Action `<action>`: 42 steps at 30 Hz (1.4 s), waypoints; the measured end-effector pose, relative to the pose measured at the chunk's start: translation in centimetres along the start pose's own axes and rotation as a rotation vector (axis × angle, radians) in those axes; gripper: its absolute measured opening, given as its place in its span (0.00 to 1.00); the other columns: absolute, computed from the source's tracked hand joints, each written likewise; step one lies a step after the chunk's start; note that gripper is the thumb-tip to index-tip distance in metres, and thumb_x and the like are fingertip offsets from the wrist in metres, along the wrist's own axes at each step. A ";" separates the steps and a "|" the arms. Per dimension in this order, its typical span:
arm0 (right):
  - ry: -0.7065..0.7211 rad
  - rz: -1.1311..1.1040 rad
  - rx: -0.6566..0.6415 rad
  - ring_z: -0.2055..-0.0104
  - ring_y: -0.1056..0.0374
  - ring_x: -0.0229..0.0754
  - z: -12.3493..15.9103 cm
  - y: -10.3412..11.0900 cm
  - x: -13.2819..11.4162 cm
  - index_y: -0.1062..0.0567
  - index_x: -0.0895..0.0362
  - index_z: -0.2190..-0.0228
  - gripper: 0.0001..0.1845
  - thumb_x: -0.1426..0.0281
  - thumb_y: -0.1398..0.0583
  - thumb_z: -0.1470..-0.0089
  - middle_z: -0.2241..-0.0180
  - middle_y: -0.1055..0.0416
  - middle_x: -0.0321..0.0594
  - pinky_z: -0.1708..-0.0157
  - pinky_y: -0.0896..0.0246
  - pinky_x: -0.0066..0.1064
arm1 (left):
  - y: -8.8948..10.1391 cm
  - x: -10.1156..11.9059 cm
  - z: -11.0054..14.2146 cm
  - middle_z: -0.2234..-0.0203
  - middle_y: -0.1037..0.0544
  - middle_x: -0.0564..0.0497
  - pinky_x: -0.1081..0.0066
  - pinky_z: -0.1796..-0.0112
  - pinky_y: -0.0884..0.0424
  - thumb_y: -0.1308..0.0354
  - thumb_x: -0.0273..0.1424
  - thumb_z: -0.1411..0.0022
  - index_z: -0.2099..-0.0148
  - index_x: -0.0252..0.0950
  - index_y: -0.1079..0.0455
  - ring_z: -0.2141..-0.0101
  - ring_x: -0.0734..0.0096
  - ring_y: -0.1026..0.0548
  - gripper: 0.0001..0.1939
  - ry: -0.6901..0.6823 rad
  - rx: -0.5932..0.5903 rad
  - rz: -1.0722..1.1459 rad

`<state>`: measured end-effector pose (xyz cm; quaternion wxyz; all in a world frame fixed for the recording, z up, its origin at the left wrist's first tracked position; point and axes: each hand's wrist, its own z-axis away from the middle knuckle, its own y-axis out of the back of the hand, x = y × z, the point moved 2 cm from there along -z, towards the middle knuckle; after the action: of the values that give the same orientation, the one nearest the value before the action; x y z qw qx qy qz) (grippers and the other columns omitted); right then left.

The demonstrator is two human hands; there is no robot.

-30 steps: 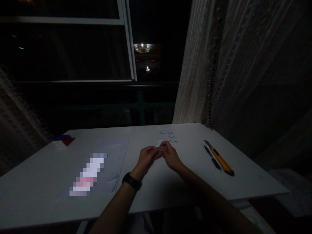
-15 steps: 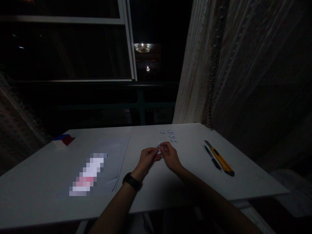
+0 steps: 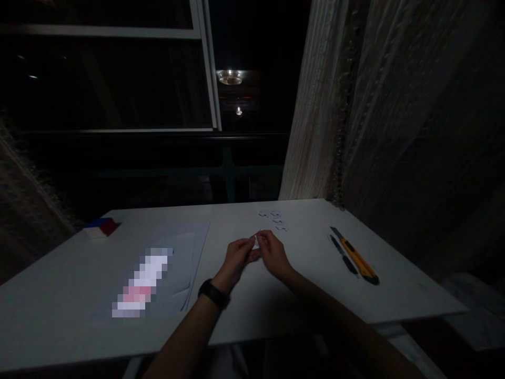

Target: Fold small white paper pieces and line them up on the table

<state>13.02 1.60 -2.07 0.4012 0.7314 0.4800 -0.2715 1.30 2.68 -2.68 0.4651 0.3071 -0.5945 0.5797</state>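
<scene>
My left hand (image 3: pixel 235 257) and my right hand (image 3: pixel 273 252) meet over the middle of the white table (image 3: pixel 252 300). Both pinch one small white paper piece (image 3: pixel 256 241) between their fingertips, held just above the tabletop. A dark watch sits on my left wrist. Several small white paper pieces (image 3: pixel 275 220) lie on the table just beyond my hands.
A yellow utility knife (image 3: pixel 357 257) and a dark pen (image 3: pixel 341 255) lie at the right. White paper sheets (image 3: pixel 177 263) lie at the left, with a red-and-blue block (image 3: pixel 99 227) at the far left corner. A curtain hangs at the back right, a dark window behind.
The paper piece has sunk lower between my fingertips and shows less. My hands have shifted very slightly toward me.
</scene>
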 end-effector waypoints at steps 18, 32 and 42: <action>-0.029 -0.012 -0.065 0.74 0.30 0.37 0.2 -0.3 0.2 0.36 0.55 0.63 0.10 0.66 0.52 0.45 0.71 0.31 0.38 0.73 0.37 0.29 | 0.5 -0.6 -0.6 0.87 0.29 0.51 0.78 0.83 0.38 0.40 0.44 0.55 0.75 0.31 0.36 0.84 0.73 0.29 0.19 -0.099 0.062 -0.236; -0.034 0.041 -0.039 0.73 0.31 0.38 0.2 -0.1 0.1 0.34 0.55 0.63 0.10 0.66 0.50 0.46 0.73 0.29 0.37 0.72 0.39 0.29 | 0.7 -0.7 -0.7 0.89 0.32 0.53 0.78 0.85 0.44 0.44 0.47 0.53 0.78 0.33 0.37 0.88 0.78 0.35 0.20 -0.174 0.090 -0.383; -0.103 -0.126 -0.032 0.79 0.36 0.35 0.2 -0.1 0.4 0.31 0.55 0.64 0.11 0.67 0.47 0.50 0.79 0.33 0.33 0.79 0.42 0.25 | 0.3 -0.4 -0.7 0.90 0.34 0.56 0.78 0.84 0.46 0.46 0.48 0.52 0.78 0.36 0.42 0.88 0.79 0.39 0.20 -0.238 0.079 -0.415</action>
<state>13.07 1.66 -2.49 0.4192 0.6783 0.5080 -0.3258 1.36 3.28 -3.26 0.4883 0.5067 -0.5463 0.4542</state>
